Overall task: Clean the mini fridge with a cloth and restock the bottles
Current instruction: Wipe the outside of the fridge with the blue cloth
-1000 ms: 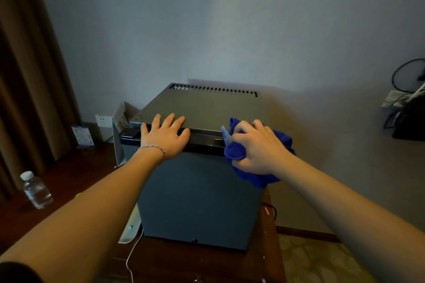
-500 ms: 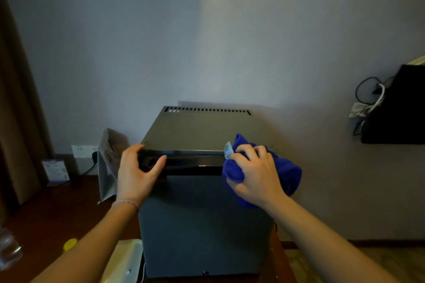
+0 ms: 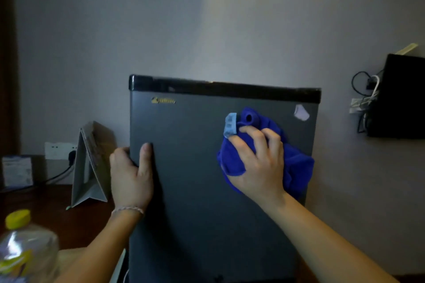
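Grey and matte, the mini fridge (image 3: 195, 190) stands with its door shut on a dark wooden tabletop (image 3: 57, 216), its front facing the camera and a glossy black strip (image 3: 220, 89) running along the door's top edge. A small yellow logo (image 3: 163, 100) sits near the door's upper left corner and a pale sticker (image 3: 301, 112) near the upper right corner.

A blue cloth (image 3: 296, 167), bunched up, lies pressed flat against the upper right part of the door, below the sticker, with its light blue care tag (image 3: 230, 125) sticking out at the cloth's upper left. The right hand (image 3: 257, 163) clutches the cloth, fingers curled into its folds. The left hand (image 3: 131, 174) grips the door's left edge at about mid-height, thumb on the front face and fingers wrapped round the side; a thin braided bracelet (image 3: 127, 210) circles that wrist.

Left of the fridge, near the tabletop's back edge, a folded tent card (image 3: 89, 165) stands upright against the wall. Behind it a white wall socket (image 3: 58, 150) holds a dark plug and cable. Farther left, a small printed card (image 3: 17, 171) leans at the wall. At the lower left corner of the view, close to the camera and blurred, is a clear plastic bottle (image 3: 25, 255) with a yellow cap (image 3: 18, 218). On the wall at the far right hangs a black box-like object (image 3: 400, 96) with tangled cables (image 3: 365, 92) beside it.
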Demonstrator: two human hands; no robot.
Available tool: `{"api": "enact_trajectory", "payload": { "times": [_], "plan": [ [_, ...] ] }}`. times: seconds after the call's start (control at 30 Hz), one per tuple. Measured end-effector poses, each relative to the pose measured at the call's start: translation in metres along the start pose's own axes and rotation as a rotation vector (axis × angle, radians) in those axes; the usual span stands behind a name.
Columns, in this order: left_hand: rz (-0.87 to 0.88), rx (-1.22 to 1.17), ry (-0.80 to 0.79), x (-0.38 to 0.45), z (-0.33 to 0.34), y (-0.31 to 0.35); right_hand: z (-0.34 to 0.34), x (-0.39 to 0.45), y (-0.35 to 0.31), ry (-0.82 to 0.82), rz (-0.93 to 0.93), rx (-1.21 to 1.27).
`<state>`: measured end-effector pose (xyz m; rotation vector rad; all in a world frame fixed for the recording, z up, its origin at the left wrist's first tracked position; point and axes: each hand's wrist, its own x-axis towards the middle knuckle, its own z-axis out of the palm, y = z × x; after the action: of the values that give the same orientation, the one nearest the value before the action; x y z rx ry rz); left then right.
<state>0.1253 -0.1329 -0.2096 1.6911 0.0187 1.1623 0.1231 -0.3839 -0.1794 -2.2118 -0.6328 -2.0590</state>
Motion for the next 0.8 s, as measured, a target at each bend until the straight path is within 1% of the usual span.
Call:
{"api": "enact_trajectory", "payload": {
  "times": [0.13, 0.2, 0.33, 0.43, 0.5, 0.63, 0.8],
  "plan": [
    [-0.05, -0.028, 0.034, -0.046, 0.003, -0.059, 0.016, -0.044, -0.017, 0.098, 0.07, -0.011],
    [-0.079, -0.026, 0.058, -0.059, 0.004, -0.074, 0.024, -0.056, -0.026, 0.134, 0.107, -0.017],
    [-0.071, -0.005, 0.042, -0.071, 0.005, -0.082, 0.037, -0.063, -0.047, 0.22, 0.153, -0.012],
    [-0.062, 0.004, 0.052, -0.068, 0.0, -0.082, 0.047, -0.042, -0.079, 0.272, 0.094, 0.013],
    [-0.066, 0.018, 0.075, -0.066, 0.001, -0.083, 0.052, -0.014, -0.102, 0.265, 0.061, 0.011],
    [-0.05, 0.044, 0.087, -0.067, 0.002, -0.083, 0.059, 0.044, -0.145, 0.2, -0.002, -0.037],
    [-0.039, 0.074, 0.097, -0.066, -0.001, -0.082, 0.066, 0.067, -0.171, 0.149, -0.111, -0.096]
  ]
}}
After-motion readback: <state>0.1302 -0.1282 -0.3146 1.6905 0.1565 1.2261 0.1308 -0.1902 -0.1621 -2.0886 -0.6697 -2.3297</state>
